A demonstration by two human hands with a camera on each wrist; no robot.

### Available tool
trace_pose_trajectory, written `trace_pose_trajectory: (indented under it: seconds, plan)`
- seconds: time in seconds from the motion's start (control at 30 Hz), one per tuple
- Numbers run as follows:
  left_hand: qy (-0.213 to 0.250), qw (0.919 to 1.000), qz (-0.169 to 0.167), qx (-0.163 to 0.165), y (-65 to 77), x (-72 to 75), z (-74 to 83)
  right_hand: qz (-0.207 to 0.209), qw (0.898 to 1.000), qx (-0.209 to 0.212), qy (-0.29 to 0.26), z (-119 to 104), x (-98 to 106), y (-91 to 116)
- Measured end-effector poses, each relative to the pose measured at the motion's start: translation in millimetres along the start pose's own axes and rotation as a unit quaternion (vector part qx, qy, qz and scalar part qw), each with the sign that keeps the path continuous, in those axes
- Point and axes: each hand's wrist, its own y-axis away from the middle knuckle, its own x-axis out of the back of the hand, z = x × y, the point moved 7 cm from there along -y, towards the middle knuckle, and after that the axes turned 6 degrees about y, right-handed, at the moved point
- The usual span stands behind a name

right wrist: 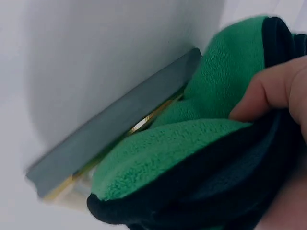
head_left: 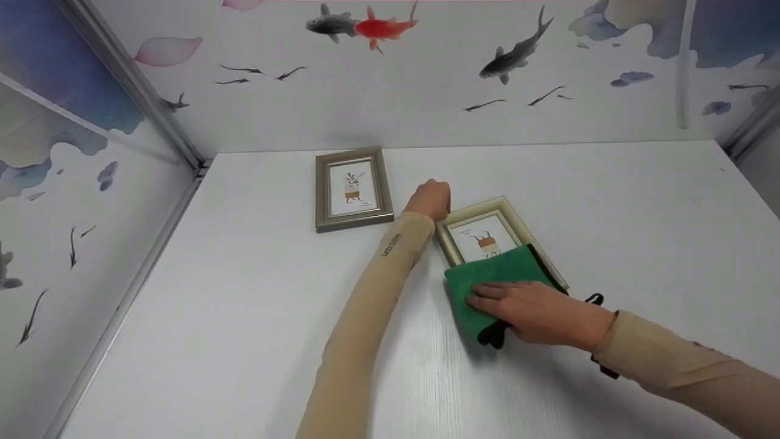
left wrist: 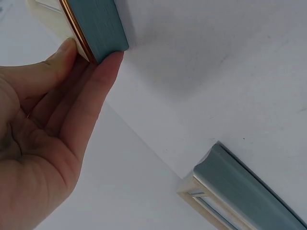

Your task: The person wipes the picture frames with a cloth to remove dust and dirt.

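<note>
A pale gold picture frame point(head_left: 518, 225), tilted on the white table, shows a small print of a potted plant. My left hand point(head_left: 431, 198) pinches its far left corner. In the left wrist view, the thumb and fingers point(left wrist: 96, 91) grip that frame's corner point(left wrist: 98, 26) from both sides. Folded green cloth point(head_left: 506, 265) with black edging covers the near part of the frame. On top of it, my right hand point(head_left: 542, 311) holds the cloth against the frame. The right wrist view shows my thumb point(right wrist: 268, 91) pressing into the folds.
A second, darker picture frame point(head_left: 323, 195) lies to the left, near the back edge of the white table point(head_left: 244, 305). Behind the table stands a white panel point(head_left: 426, 91) painted with fish. Another painted panel point(head_left: 91, 213) with a metal rail borders the left side.
</note>
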Motion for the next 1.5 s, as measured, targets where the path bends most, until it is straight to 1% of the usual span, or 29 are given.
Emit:
trace_pose_trajectory:
  seconds: [0.17, 0.23, 0.27, 0.33, 0.43, 0.5, 0.57, 0.63, 0.73, 0.8, 0.93, 1.0, 1.1, 1.2, 1.3, 1.4, 1.5]
  plan:
    - [0.021, 0.9997, -0.007, 0.007, 0.9, -3.1, -2.1, -0.01, 0.996, -0.05, -0.071, 23, -5, -28]
    - [0.021, 0.9997, -0.006, 0.006, 0.4, -4.4, -2.0, -0.015, 0.994, -0.067, -0.082, 33, -4, -39]
    - [0.019, 0.9998, -0.006, 0.005, 0.2, -4.9, -1.6, -0.014, 0.994, -0.074, -0.079, 38, -4, -45]
    - [0.016, 0.9998, -0.007, 0.002, 0.1, -6.0, -0.1, -0.006, 0.996, -0.081, -0.047, 43, -2, -55]
    - [0.011, 0.9999, -0.012, 0.0, -0.2, -7.5, 2.2, 0.01, 0.995, -0.085, 0.048, 41, -3, -68]
    - [0.01, 0.9998, -0.015, 0.0, 0.2, -7.6, 3.2, 0.024, 0.99, -0.082, 0.116, 35, -4, -77]
    - [0.01, 0.9998, -0.016, 0.002, 0.7, -7.1, 3.2, 0.029, 0.982, -0.08, 0.167, 28, -6, -85]
    - [0.012, 0.9998, -0.017, 0.006, 2.0, -6.4, 2.6, 0.019, 0.976, -0.08, 0.203, 24, -8, -92]
    - [0.007, 0.9997, -0.02, 0.008, 3.8, -5.9, 2.3, -0.017, 0.966, -0.074, 0.246, 20, -12, -97]
    - [-0.007, 0.9998, -0.017, 0.001, 4.6, -5.5, 3.9, -0.047, 0.958, -0.066, 0.275, 18, -14, -97]
    - [-0.05, 0.9985, -0.004, -0.025, 4.6, -4.6, 10.3, -0.075, 0.946, -0.043, 0.311, 8, -15, -87]
    - [-0.062, 0.9975, 0.0, -0.032, 3.4, -4.9, 12.2, -0.077, 0.944, -0.033, 0.32, -1, -14, -78]
    - [-0.075, 0.9967, 0.004, -0.031, 1.5, -5.4, 13.4, -0.073, 0.941, -0.019, 0.33, -18, -13, -59]
    - [-0.094, 0.995, 0.01, -0.032, -0.4, -5.1, 14.3, -0.053, 0.941, -0.006, 0.334, -34, -11, -39]
    - [-0.111, 0.9931, 0.017, -0.034, -1.0, -4.4, 14.1, -0.05, 0.943, 0.002, 0.329, -45, -12, -24]
    - [-0.117, 0.9922, 0.021, -0.037, -1.0, -3.8, 12.4, -0.037, 0.946, 0.006, 0.323, -51, -12, -18]
    - [-0.114, 0.9927, 0.019, -0.036, -1.3, -3.2, 11.3, -0.035, 0.946, 0.0, 0.323, -50, -10, -24]
